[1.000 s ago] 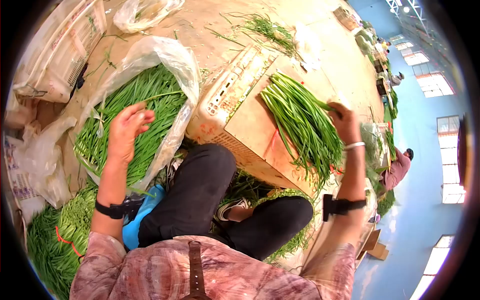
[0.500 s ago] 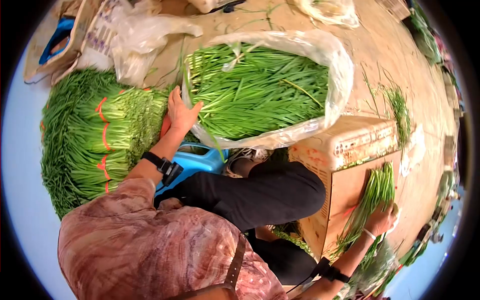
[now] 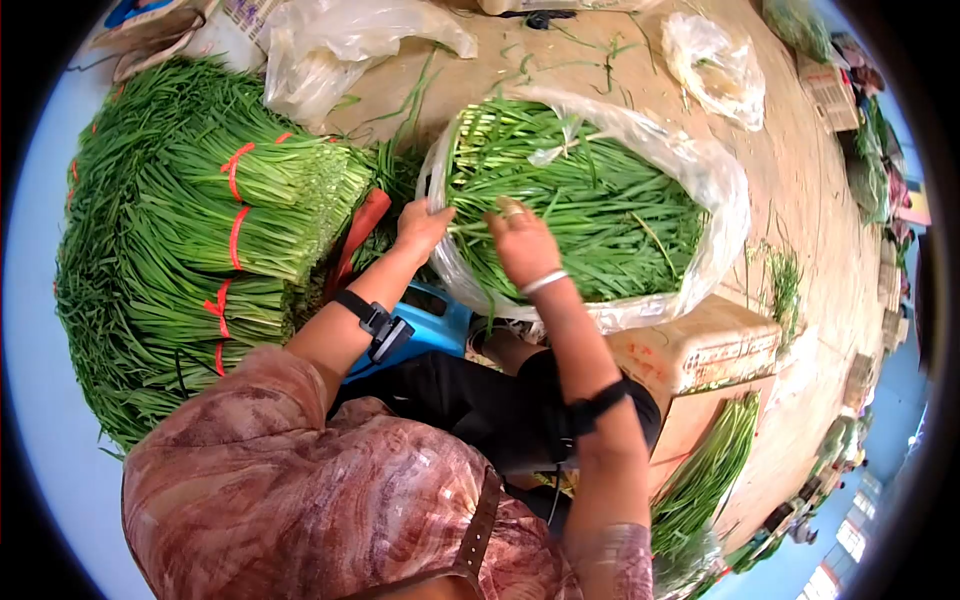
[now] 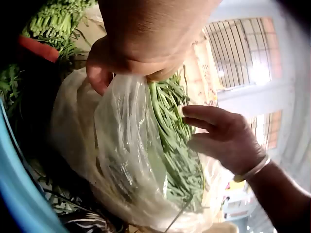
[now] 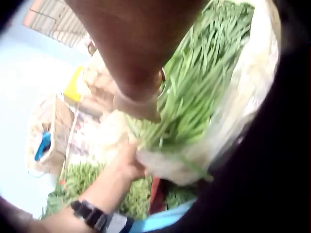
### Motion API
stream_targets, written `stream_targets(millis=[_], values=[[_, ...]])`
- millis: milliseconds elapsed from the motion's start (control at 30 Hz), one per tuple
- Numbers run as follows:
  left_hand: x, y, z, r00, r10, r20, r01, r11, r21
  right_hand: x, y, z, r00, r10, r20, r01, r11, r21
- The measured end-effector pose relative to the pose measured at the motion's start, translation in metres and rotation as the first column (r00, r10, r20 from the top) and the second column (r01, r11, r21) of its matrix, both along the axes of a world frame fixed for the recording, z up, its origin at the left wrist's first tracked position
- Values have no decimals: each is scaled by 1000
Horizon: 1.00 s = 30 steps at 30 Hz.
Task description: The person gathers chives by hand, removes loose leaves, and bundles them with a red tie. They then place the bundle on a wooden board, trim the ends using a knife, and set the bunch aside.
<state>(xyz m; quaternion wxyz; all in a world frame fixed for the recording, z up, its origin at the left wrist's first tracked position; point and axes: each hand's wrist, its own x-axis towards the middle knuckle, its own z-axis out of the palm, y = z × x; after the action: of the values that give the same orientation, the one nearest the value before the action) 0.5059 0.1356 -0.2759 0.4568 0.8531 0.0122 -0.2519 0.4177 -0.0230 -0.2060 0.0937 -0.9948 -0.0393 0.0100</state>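
Observation:
A clear plastic bag [image 3: 722, 190] lies open, full of loose garlic chives [image 3: 600, 225] with long flat green leaves. At its near-left rim my left hand [image 3: 423, 228] grips the plastic edge; the left wrist view shows the film [image 4: 129, 126] running up under the curled fingers. Over the pale stem ends my right hand [image 3: 525, 245] reaches in, its fingers fairly straight and close above the leaves. From the left wrist side, that right hand [image 4: 226, 136] has nothing between its fingers. Another bunch of chives [image 3: 705, 475] lies on a board-topped crate [image 3: 690, 350] at the lower right.
Left of me is a tall stack of chive bundles [image 3: 185, 230] tied with red bands. A red strip [image 3: 362, 228] and a blue plastic stool [image 3: 440, 320] sit between stack and bag. Crumpled plastic bags [image 3: 350, 50] and scattered leaves are on the floor beyond.
My right hand has left the bunch on the crate and come left over the bagged chives. My left hand now holds the bag's rim, and the head view has turned left.

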Motion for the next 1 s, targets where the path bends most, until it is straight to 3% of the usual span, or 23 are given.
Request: stream_targets(millis=[67,233,300,333,367,433,500,567,600,633,700,733,767,900,967,1000], values=[[2,11,-14,964,78,-254,-155,940,-303,14,18,-28,996,36,78,-35,999,-16],[10,32,-13,920,33,-390,-216,873,-436,11,25,-49,998,-50,47,52,997,-51],[18,27,-11,998,-57,-25,45,940,-338,10,19,-46,998,-69,6,69,997,-20],[27,23,-8,993,-115,-38,107,979,-176,11,17,-45,997,-74,-13,74,996,42],[34,16,-5,993,-110,-38,101,978,-184,14,15,-44,997,-75,-29,78,991,105],[44,-5,5,962,-96,255,44,978,203,20,12,-35,994,-60,-88,68,993,92],[67,-16,-1,976,-51,210,11,982,188,27,9,-14,970,-16,-241,48,991,127],[86,-23,-20,959,-70,274,54,996,65,41,-6,11,976,27,-216,10,986,169],[97,-21,-32,934,-130,333,153,987,-43,51,-18,15,984,-10,-180,56,967,250],[105,-23,-34,935,-127,332,149,988,-41,62,-30,16,988,-53,-148,100,938,332],[118,-26,-36,982,-179,60,188,906,-380,87,-48,20,981,-188,-40,191,938,290],[121,-27,-22,966,-259,11,226,818,-530,101,-57,14,983,-168,72,142,950,278],[120,-29,-12,967,-256,11,223,821,-526,114,-64,8,973,-142,182,92,961,260],[121,-31,0,949,-315,-15,255,795,-550,152,-68,-2,990,-52,134,28,984,176],[131,-31,-5,946,-315,-71,239,832,-501,162,-66,-10,991,-44,-126,65,983,172],[134,-33,-6,955,-296,-33,258,878,-403,165,-66,-14,989,-19,-149,37,992,123]])
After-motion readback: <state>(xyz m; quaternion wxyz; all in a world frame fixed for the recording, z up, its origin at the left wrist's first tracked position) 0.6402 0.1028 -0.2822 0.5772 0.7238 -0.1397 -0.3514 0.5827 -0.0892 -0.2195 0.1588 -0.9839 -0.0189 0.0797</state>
